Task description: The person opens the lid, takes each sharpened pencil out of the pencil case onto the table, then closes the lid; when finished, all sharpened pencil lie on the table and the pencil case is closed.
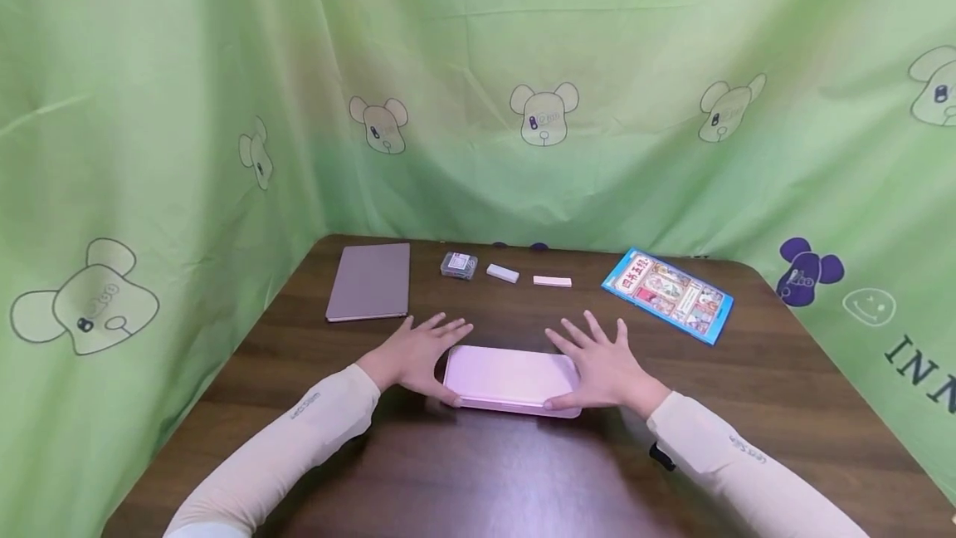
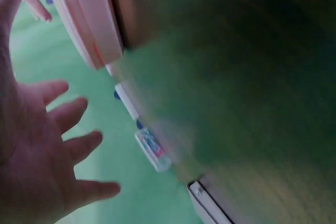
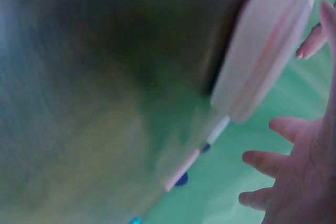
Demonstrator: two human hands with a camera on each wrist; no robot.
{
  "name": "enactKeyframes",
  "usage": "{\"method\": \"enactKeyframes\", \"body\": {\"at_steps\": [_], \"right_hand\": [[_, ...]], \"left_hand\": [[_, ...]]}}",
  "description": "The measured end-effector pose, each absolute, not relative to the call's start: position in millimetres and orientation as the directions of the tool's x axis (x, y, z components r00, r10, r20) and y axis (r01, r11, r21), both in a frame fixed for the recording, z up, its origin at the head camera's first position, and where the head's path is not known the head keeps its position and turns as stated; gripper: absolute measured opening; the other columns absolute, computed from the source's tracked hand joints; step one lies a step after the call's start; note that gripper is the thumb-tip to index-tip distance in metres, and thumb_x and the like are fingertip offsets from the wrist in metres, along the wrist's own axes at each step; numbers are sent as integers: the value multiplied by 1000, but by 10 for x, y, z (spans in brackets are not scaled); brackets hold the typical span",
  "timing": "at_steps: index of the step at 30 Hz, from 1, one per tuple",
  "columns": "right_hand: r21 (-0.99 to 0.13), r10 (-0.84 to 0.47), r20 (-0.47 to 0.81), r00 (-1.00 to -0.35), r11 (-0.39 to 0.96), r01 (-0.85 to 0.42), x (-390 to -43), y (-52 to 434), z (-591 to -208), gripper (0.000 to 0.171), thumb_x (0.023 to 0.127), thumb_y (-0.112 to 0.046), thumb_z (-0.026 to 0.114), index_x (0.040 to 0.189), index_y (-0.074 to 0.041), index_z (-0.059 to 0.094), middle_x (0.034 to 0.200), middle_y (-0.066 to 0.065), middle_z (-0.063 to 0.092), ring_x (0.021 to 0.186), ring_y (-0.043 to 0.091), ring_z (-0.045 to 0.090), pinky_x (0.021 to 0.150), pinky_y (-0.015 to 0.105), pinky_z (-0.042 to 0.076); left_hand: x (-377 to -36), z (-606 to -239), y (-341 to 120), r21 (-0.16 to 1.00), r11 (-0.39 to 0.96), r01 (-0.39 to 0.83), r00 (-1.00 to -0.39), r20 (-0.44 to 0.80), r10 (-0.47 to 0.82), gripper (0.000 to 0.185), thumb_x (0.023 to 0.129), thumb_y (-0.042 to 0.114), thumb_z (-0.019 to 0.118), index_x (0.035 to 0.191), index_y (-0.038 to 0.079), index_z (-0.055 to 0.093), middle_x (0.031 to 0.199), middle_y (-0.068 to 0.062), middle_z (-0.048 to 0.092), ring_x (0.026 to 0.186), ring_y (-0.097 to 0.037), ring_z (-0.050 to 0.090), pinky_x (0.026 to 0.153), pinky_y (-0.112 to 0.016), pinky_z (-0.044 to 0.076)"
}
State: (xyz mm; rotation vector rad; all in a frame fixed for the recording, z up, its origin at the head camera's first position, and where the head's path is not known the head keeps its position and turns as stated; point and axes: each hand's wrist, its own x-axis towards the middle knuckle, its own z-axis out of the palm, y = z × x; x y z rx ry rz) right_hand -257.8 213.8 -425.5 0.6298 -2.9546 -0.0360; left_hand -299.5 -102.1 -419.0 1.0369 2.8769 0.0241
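A pink oblong case with rounded corners lies flat on the wooden table before the person. A seam runs along its side in the left wrist view. My left hand hovers at the case's left end, fingers spread, thumb at the near left corner. At the right end is my right hand, its fingers fanned out and its thumb overlapping the near right edge. Both wrist views show straight, separated fingers with nothing between them.
Along the back lie a mauve notebook, a small clear box with dark contents, a white block and a thin pink block. A blue-edged illustrated book lies at the right. Green printed curtain surrounds the table.
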Motion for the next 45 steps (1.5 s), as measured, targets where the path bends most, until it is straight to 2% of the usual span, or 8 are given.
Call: {"method": "enactKeyframes", "body": {"at_steps": [3,10,15,21,28,34,39,45], "right_hand": [[64,-448,105,-888,894,-444,-2549,2115,-4290,104,56,-89,49,139,-26,42,142,5,44,136,45,21,94,75,8],[65,-488,112,-865,873,-484,-2543,2105,-4308,98,58,-85,53,134,-24,49,128,-1,58,131,44,32,94,75,6],[52,-501,132,-856,865,-498,-2570,2129,-4312,93,60,-82,54,132,-23,52,124,-2,61,129,43,36,94,75,7],[-7,-490,135,-861,869,-495,-2614,2157,-4281,79,68,-72,58,131,-25,53,124,-3,61,130,41,37,94,75,10],[-191,-546,194,-815,794,-578,-2636,2266,-4197,56,76,-54,64,120,-19,63,118,-2,65,124,36,47,95,74,10],[-395,-507,333,-795,690,-606,-2721,2401,-4136,21,80,-26,69,97,-13,70,98,2,70,101,25,62,98,68,18],[-558,-401,353,-846,635,-534,-2820,2471,-4146,8,86,-18,65,93,-15,65,90,-3,67,90,9,59,91,47,40],[-653,-329,368,-870,574,-493,-2955,2482,-4208,6,88,-6,60,94,-4,60,87,6,63,87,4,55,84,34,44]], "left_hand": [[-2983,-4213,-1000,66,737,673,-729,-105,676,103,63,72,65,145,19,31,147,2,36,137,-31,30,101,-64,25],[-3005,-4272,-962,46,707,706,-705,-58,707,90,64,61,71,135,10,46,125,-4,59,112,-22,53,94,-42,42],[-3031,-4272,-945,75,713,697,-711,-52,701,90,62,59,73,133,11,47,113,-4,63,101,-18,56,88,-36,46],[-3057,-4264,-972,139,711,690,-712,-46,700,92,62,58,75,135,10,44,117,-5,61,103,-18,55,87,-36,47],[-3089,-4320,-1039,337,717,611,-738,-85,669,103,61,51,80,143,14,31,123,-6,56,107,-19,51,91,-38,45],[-3088,-4355,-1047,356,722,593,-762,-41,646,112,55,50,84,142,8,26,120,-13,57,111,-24,53,95,-38,42],[-3080,-4379,-1056,374,718,587,-767,-28,641,109,53,49,85,134,4,28,122,-13,57,114,-25,52,98,-38,40],[-3066,-4414,-1049,396,721,569,-763,-73,643,121,56,51,84,143,-1,18,136,-8,50,125,-25,45,104,-39,34]]}}
